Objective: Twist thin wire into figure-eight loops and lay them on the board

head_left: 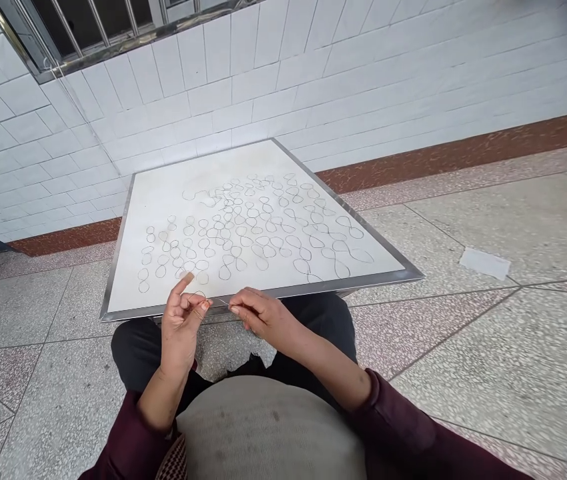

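Note:
A white board with a metal frame [283, 291] rests across my knees, tilted in the picture. Thin dark wire or thread loops [243, 233] lie on it in rows of curving figure-eight shapes. My left hand [181, 327] is raised just over the board's near edge, with thumb and middle finger pinched and the forefinger lifted. My right hand [259, 315] pinches a fine strand [221, 301] between thumb and forefinger. The strand runs across the short gap towards my left hand, though its end there is hard to see.
Dark trousers [323, 320] and a grey cloth [263, 427] lie below the board. Behind it stands a white tiled wall [243, 87] with a brown base band and a barred window. A white paper slip [484, 263] lies on the terrazzo floor to the right.

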The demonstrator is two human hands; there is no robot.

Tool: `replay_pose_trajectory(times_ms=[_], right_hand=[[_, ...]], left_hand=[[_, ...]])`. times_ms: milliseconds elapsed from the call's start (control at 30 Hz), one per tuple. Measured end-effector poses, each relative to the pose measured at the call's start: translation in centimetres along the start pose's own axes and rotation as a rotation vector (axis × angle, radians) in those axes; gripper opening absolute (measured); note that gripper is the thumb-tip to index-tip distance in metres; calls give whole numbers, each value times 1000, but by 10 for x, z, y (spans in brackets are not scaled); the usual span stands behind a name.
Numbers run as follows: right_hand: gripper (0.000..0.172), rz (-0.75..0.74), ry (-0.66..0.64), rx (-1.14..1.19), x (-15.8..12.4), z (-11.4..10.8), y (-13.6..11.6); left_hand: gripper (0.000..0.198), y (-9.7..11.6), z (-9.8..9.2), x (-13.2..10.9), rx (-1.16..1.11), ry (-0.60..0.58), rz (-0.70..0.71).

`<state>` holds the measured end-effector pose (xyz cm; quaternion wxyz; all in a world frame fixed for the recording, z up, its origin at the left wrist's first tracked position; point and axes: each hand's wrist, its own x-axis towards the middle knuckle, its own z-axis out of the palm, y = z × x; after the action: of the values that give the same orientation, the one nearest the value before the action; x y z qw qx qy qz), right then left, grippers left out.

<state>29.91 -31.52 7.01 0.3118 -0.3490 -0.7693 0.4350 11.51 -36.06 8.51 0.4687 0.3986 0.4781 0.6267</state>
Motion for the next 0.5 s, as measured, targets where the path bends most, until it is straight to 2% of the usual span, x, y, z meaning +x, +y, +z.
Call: replay_pose_trajectory(times_ms=[67,133,233,367,433,500], right_hand=[[23,-1,-38,26,0,-1,-1],[23,-52,-22,-17,2,-3,-2],[23,-95,45,-54,5,-5,-5],[22,-90,10,26,8,0,-3],[21,-100,34,34,8,3,0],[20,-111,60,27,8,6,3]], left_hand=[[56,1,-1,0,43,14,15],[56,4,-3,0,95,-9,19],[59,8,-5,1,180,-108,1],[60,9,-4,1,243,-252,-14],[61,8,-2,1,240,-267,-31],[65,7,0,1,223,-233,-54]])
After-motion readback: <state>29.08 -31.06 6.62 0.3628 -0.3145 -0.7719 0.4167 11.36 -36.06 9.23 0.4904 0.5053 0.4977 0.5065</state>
